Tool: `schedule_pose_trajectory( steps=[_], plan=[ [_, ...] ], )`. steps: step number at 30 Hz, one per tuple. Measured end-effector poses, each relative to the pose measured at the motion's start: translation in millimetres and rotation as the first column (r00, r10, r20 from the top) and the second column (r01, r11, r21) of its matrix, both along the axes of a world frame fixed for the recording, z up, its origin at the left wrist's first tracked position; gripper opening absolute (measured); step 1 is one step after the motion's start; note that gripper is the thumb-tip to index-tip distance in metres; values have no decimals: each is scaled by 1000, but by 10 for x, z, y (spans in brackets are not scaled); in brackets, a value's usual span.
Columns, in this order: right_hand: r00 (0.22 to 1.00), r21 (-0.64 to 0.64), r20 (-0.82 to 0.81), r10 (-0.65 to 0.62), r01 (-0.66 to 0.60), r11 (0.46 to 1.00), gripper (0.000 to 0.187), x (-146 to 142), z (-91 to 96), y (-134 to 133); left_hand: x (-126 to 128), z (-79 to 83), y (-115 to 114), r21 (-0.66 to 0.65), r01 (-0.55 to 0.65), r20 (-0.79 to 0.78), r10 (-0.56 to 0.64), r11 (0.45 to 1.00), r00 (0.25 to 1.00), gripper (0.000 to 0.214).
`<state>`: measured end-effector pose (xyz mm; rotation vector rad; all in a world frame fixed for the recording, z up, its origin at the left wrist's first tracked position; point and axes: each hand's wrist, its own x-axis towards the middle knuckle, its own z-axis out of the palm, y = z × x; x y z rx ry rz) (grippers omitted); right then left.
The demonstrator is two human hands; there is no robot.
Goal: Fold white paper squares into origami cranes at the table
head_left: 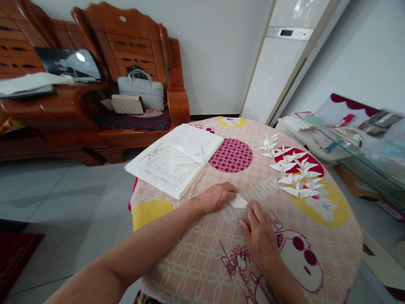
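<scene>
A small piece of folded white paper [238, 202] lies flat on the table between my hands. My left hand [220, 196] is closed, its fingers curled on the paper's left end. Fingertips of my right hand [260, 228] press on the right end, with the thumb below. Under the paper is a clear, ruler-like strip [260, 191] that reaches up and right. Beyond it, several folded white paper cranes [292, 166] stand in a cluster. To the left rests a stack of printed sheets [164, 162] with loose folded paper pieces [190, 154] on top.
A patterned pink cloth [196, 257] covers the round table. At right, a glass-topped stand [351, 156] holds papers, pens and plastic bags. Behind are a wooden bench [133, 38] with bags [142, 90] and a tall white cabinet-like unit [278, 59].
</scene>
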<state>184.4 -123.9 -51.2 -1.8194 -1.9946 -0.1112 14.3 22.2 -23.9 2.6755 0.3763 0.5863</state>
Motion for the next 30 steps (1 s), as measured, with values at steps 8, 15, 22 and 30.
schedule_pose_trajectory(
  steps=[8, 15, 22, 30],
  plan=[
    [1000, -2, -12, 18, -18, 1000, 40, 43, 54, -18, 49, 74, -29, 151, 103, -121, -85, 983, 989, 20],
    [999, 47, -49, 17, -15, 999, 37, 67, 56, -22, 40, 134, -38, 160, 92, -151, -68, 983, 986, 16],
    [998, 113, -13, 54, -52, 992, 34, 10, 69, -99, 41, 163, -44, 172, 85, -159, -57, 981, 986, 17],
    [997, 133, 50, 67, -73, 988, 31, 22, 17, -89, 34, 141, -48, 183, 62, -142, -36, 981, 989, 20]
  ],
)
